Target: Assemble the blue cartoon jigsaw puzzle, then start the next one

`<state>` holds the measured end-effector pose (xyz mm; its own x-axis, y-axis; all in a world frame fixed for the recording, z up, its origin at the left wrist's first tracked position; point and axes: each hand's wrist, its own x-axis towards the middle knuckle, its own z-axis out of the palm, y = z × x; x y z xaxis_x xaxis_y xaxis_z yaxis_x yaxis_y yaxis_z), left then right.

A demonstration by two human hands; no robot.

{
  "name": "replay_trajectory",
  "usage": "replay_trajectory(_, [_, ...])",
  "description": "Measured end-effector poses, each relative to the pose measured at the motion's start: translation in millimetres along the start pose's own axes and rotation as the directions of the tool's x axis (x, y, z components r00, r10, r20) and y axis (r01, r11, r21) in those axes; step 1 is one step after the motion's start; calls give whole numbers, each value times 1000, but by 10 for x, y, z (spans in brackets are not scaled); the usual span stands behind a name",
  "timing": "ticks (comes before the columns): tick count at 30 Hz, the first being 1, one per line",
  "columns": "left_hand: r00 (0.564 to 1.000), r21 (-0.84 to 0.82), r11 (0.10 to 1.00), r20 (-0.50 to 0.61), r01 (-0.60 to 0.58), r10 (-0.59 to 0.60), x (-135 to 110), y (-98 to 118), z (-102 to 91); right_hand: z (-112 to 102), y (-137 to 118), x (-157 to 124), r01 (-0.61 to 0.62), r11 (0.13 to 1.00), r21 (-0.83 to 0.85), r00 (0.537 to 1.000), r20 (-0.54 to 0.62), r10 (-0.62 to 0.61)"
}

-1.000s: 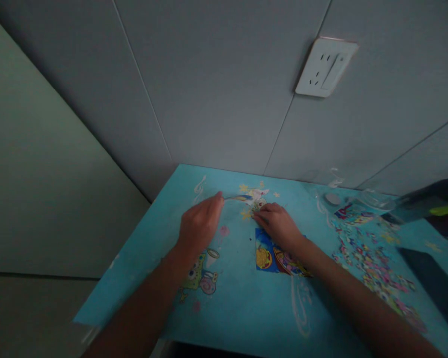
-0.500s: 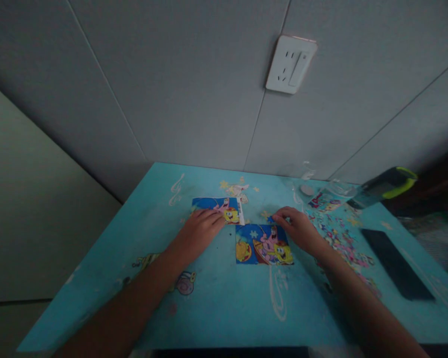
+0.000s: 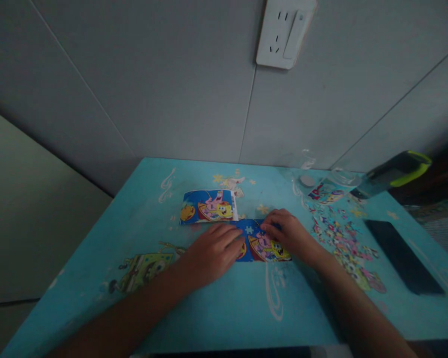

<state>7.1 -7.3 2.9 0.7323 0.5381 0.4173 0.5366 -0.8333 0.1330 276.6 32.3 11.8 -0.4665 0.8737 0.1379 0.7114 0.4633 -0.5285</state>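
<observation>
A partly hidden jigsaw puzzle point(image 3: 259, 252), showing yellow and pink cartoon figures in a boat on blue, lies flat before me. A light-blue gap shows in its blue upper part. My left hand point(image 3: 218, 251) rests over the puzzle's left side, fingers stretched out and holding nothing. At the upper right edge, my right hand point(image 3: 281, 231) has thumb and fingertips pinched together on a small blue jigsaw piece, mostly hidden by the fingers. Just behind, to the left, a picture card point(image 3: 209, 206) carries the same scene, its edges slightly raised.
Many loose jigsaw pieces point(image 3: 343, 236) are scattered on the right. A dark phone-like slab point(image 3: 403, 256) lies beyond them. Behind stand a clear container point(image 3: 332, 189), a white lid point(image 3: 306, 181) and a tilted dark bottle point(image 3: 388, 174). A wall socket point(image 3: 285, 35) is above the turquoise printed table point(image 3: 224, 318).
My left hand has left the picture card and come down right onto the puzzle's left side. The right hand has brought the blue piece from above the puzzle to its upper right edge.
</observation>
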Motion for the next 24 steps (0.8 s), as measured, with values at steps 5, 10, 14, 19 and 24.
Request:
replay_trajectory(5, [996, -93, 996, 94, 15, -7, 45, 190, 41, 110, -66, 69, 71, 996, -48, 997, 25, -70])
replay_trajectory(10, [991, -106, 994, 129, 31, -17, 69, 200, 71, 162, -95, 112, 45, 991, -126, 999, 2, -45])
replay_trajectory(14, [987, -127, 989, 148, 76, -57, 72, 194, 64, 183, -113, 139, 35, 980, -196, 999, -4, -37])
replay_trajectory(19, [980, -126, 981, 152, 151, -131, 81, 172, 51, 181, -210, 129, 32, 963, -267, 999, -21, -39])
replay_trajectory(24, [976, -119, 980, 165, 162, -141, 91, 165, 36, 173, -272, 94, 12, 959, -285, 999, -33, -23])
